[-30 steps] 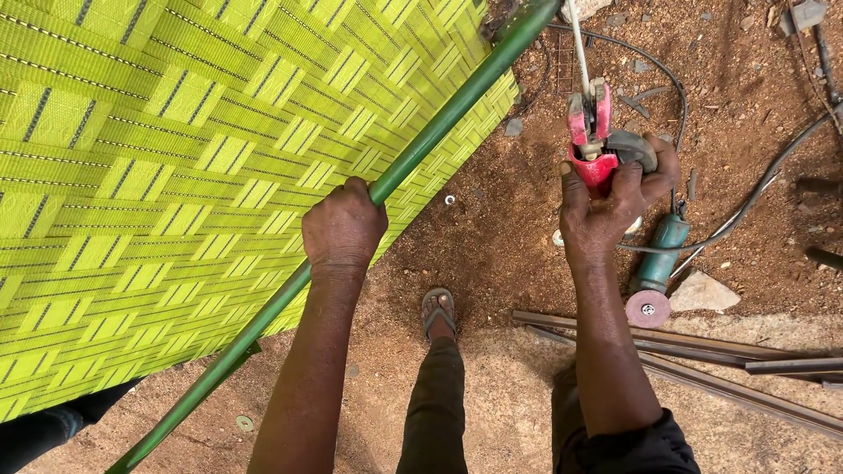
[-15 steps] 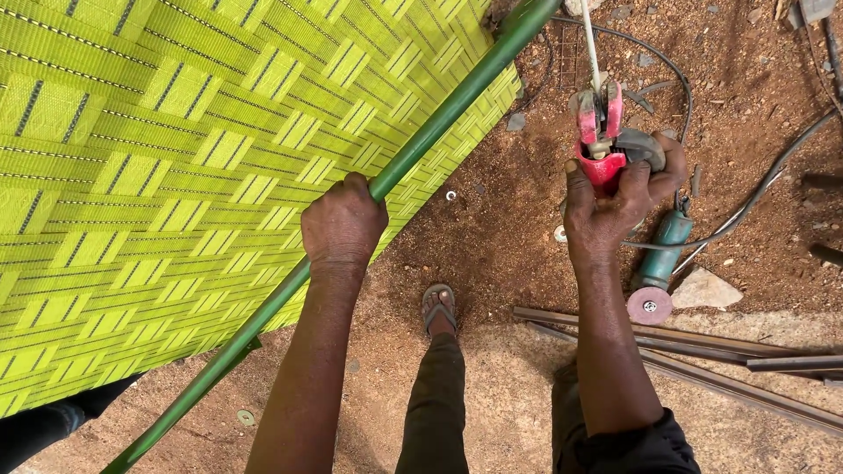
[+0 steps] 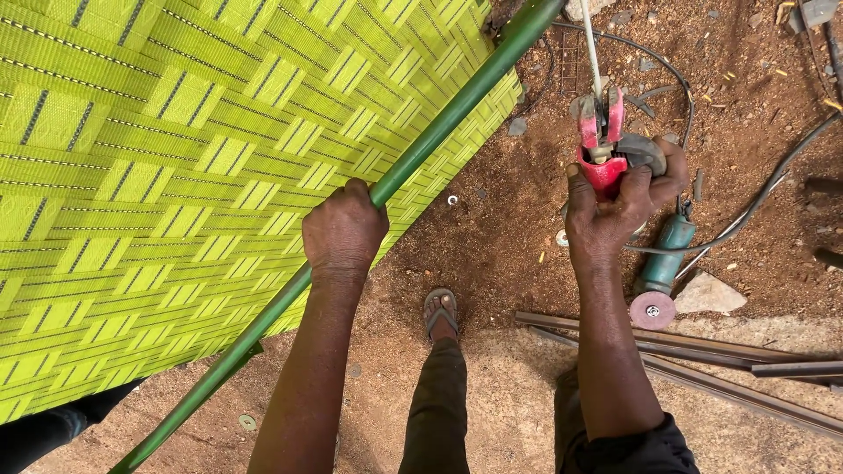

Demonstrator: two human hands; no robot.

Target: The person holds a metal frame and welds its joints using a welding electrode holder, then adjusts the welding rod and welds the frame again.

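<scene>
Gripping smooth green pipe [image 3: 439, 132], left hand [image 3: 344, 230] | right hand [image 3: 615, 211] clamped on red electrode holder [image 3: 601, 145]

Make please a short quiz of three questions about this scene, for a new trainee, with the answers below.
1. True or false: the left hand is closed around the green pipe at the edge of the woven yellow-green panel.
2. Which does the right hand hold? A) a hammer B) a red electrode holder with a thin rod clamped in it C) a loose flat steel bar
3. Fill in: on the dirt just beyond the right hand lies a teal angle ______.

Key:
1. True
2. B
3. grinder
</scene>
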